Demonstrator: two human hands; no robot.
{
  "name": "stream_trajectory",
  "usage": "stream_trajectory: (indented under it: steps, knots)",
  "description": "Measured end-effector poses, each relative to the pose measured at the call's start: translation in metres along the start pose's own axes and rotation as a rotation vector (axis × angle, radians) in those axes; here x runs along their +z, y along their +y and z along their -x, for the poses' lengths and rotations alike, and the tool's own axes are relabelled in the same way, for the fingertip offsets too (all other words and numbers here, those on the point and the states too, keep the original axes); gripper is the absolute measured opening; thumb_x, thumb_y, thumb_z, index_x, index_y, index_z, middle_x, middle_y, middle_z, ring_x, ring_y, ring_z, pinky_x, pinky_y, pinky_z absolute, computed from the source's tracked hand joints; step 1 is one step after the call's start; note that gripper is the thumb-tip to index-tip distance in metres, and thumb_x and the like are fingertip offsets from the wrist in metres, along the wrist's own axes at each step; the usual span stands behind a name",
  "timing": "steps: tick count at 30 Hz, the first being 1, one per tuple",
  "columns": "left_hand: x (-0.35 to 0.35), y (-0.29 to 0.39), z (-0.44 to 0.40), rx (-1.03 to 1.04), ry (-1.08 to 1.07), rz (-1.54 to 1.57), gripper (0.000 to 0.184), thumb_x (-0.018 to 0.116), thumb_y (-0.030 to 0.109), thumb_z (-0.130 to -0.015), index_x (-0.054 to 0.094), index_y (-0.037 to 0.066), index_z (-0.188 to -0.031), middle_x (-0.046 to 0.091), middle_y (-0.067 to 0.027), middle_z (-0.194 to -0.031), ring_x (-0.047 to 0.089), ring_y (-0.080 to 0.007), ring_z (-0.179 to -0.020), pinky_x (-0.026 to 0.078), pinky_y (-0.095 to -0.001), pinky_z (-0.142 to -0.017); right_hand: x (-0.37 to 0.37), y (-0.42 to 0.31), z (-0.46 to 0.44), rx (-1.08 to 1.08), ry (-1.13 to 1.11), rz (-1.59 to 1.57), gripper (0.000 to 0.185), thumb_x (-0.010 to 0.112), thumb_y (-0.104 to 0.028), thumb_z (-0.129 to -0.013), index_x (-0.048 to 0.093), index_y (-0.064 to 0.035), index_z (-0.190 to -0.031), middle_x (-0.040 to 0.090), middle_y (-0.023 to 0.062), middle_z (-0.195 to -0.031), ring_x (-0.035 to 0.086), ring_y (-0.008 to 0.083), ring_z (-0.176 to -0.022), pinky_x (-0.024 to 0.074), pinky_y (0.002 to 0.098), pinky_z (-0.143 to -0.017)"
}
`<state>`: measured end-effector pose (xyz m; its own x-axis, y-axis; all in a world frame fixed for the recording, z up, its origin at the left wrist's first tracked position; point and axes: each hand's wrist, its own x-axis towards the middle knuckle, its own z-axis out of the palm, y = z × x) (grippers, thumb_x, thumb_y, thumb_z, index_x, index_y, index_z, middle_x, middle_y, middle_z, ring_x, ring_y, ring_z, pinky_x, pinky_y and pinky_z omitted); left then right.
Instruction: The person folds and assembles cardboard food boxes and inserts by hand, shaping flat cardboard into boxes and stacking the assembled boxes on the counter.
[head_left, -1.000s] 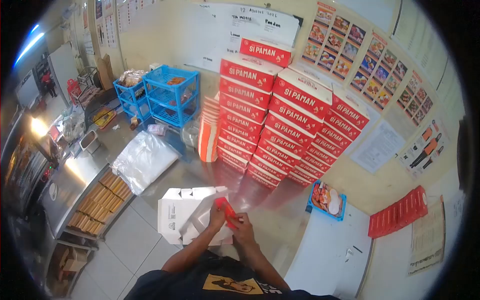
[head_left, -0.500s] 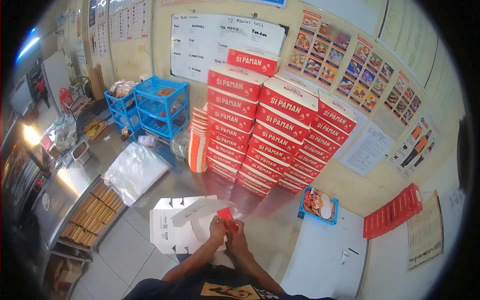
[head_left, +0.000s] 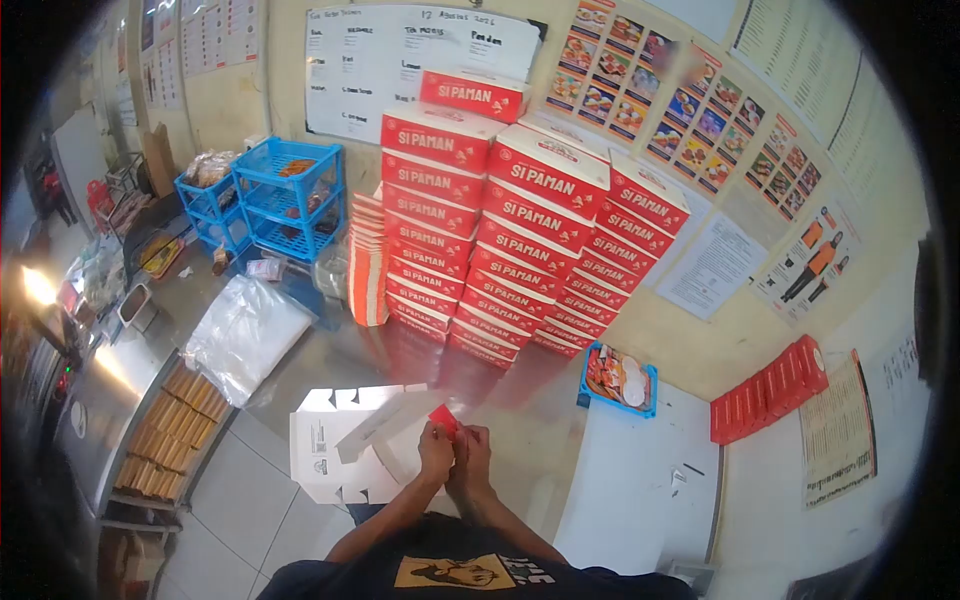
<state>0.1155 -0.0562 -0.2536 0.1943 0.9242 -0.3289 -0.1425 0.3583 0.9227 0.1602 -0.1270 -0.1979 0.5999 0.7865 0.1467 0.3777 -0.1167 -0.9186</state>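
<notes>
Taking the two hands as the centre of the dial, the left hand (head_left: 437,450) and the right hand (head_left: 472,458) meet just beside each other at the near edge of a shiny metal tabletop (head_left: 520,425). The left fingers are clamped on the red end of a part-folded carton (head_left: 313,446); the right fingers are curled in and pinched on that same red part, their tips partly hidden. The carton spreads out from the hands toward nine o'clock, white side up, with small print and a dark round mark on its far-left panel. A greyish panel (head_left: 385,424) slants up above the rest of it at ten o'clock.

At twelve o'clock rise stacks of red-and-white boxes (head_left: 545,185) lettered "SI PAMAN", with one more box lying on top. Just beside them, at eleven, stands a nested stack of orange-and-white striped containers (head_left: 367,265); farther out on that line is a blue plastic rack (head_left: 290,195). Clear plastic bags (head_left: 245,335) lie flat at ten, and a whiteboard (head_left: 370,60) hangs on the wall between eleven and twelve. At two o'clock a small blue basket (head_left: 655,398) sits at the corner of a white tabletop (head_left: 620,500), and a row of red boxes (head_left: 770,392) stands near three.
</notes>
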Motion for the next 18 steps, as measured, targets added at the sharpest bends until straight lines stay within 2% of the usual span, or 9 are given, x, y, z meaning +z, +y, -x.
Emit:
stream_trajectory:
  steps: [2, 3, 5, 7, 11, 12, 14, 16, 18]
  knots:
    - [0.0, 0.031, 0.012, 0.162, 0.014, -0.28, 0.028, 0.048, 0.025, -0.103, 0.056, -0.002, -0.099, 0.066, -0.016, -0.087, 0.064, -0.027, -0.078, 0.052, -0.0408, -0.068, 0.002, 0.011, 0.001, -0.007, 0.079, 0.033, 0.032, 0.053, -0.031, -0.104, 0.065, -0.0021, -0.112, 0.055, 0.0195, -0.113, 0.06, 0.0335, -0.103, 0.0494, 0.0418, -0.087]
    - [-0.001, 0.027, 0.008, 0.157, 0.002, -0.292, 0.028, 0.048, 0.025, -0.103, 0.056, -0.002, -0.099, 0.066, -0.016, -0.087, 0.064, -0.027, -0.078, 0.052, -0.0408, -0.068, 0.003, 0.009, 0.001, -0.103, 0.127, 0.032, 0.025, 0.057, -0.023, -0.1, 0.066, -0.0013, -0.11, 0.057, 0.0174, -0.107, 0.06, 0.0311, -0.094, 0.0503, 0.0381, -0.081]
    - [-0.003, 0.019, 0.0, -0.128, -0.055, 0.003, 0.025, 0.05, 0.022, -0.103, 0.055, -0.001, -0.097, 0.066, -0.015, -0.082, 0.063, -0.0256, -0.069, 0.053, -0.0401, -0.063, 0.0, 0.008, 0.005, -0.181, 0.191, 0.033, 0.02, 0.06, -0.015, -0.096, 0.067, -0.0006, -0.108, 0.058, 0.0153, -0.1, 0.059, 0.0286, -0.085, 0.0512, 0.0344, -0.075]
    - [0.0, 0.026, 0.005, -0.131, -0.061, -0.012, 0.022, 0.05, 0.02, -0.103, 0.055, -0.002, -0.098, 0.065, -0.0154, -0.08, 0.063, -0.0259, -0.066, 0.053, -0.0403, -0.063, -0.01, 0.0, 0.008, -0.374, 0.152, 0.201, 0.019, 0.066, -0.01, -0.091, 0.067, -0.0012, -0.107, 0.061, 0.016, -0.1, 0.059, 0.0281, -0.081, 0.0518, 0.034, -0.07]
    - [0.001, 0.024, 0.009, -0.017, -0.041, -0.183, 0.018, 0.052, 0.016, -0.102, 0.057, -0.001, -0.102, 0.068, -0.0169, -0.08, 0.066, -0.0279, -0.067, 0.054, -0.041, -0.064, -0.015, -0.002, 0.012, -0.331, 0.15, 0.063, 0.024, 0.069, -0.007, -0.087, 0.065, -0.0022, -0.111, 0.063, 0.0171, -0.1, 0.06, 0.0287, -0.083, 0.0529, 0.036, -0.069]
    - [0.001, 0.028, 0.014, -0.021, -0.041, -0.187, 0.018, 0.052, 0.016, -0.102, 0.057, -0.001, -0.102, 0.068, -0.0169, -0.08, 0.066, -0.0279, -0.067, 0.054, -0.041, -0.064, -0.016, 0.005, 0.012, -0.251, 0.132, 0.035, 0.025, 0.069, -0.008, -0.088, 0.063, -0.0028, -0.112, 0.063, 0.0171, -0.1, 0.06, 0.0281, -0.084, 0.0534, 0.0369, -0.071]
    - [0.003, 0.037, 0.023, 0.169, -0.04, -0.34, 0.019, 0.053, 0.016, -0.101, 0.058, -0.002, -0.104, 0.07, -0.0185, -0.083, 0.07, -0.0291, -0.074, 0.054, -0.0411, -0.063, -0.012, 0.018, 0.01, -0.174, 0.114, 0.006, 0.026, 0.069, -0.009, -0.089, 0.061, -0.0034, -0.114, 0.063, 0.0172, -0.1, 0.061, 0.0275, -0.085, 0.0538, 0.0379, -0.072]
    - [0.004, 0.034, 0.023, 0.217, -0.085, -0.392, 0.019, 0.054, 0.017, -0.101, 0.058, -0.002, -0.104, 0.07, -0.0192, -0.084, 0.07, -0.0303, -0.075, 0.054, -0.0416, -0.064, -0.003, 0.022, 0.008, 0.055, 0.192, -0.246, 0.022, 0.067, -0.016, -0.094, 0.06, -0.0013, -0.109, 0.062, 0.0166, -0.102, 0.061, 0.0246, -0.087, 0.0529, 0.0373, -0.074]
    - [0.003, 0.032, 0.023, 0.257, -0.127, -0.448, 0.02, 0.055, 0.017, -0.101, 0.057, -0.002, -0.104, 0.07, -0.0199, -0.085, 0.07, -0.0314, -0.077, 0.053, -0.0422, -0.065, -0.008, 0.021, 0.008, 0.119, 0.162, -0.249, 0.022, 0.065, -0.018, -0.096, 0.059, 0.0003, -0.107, 0.062, 0.0165, -0.102, 0.061, 0.0236, -0.088, 0.0523, 0.0367, -0.074]
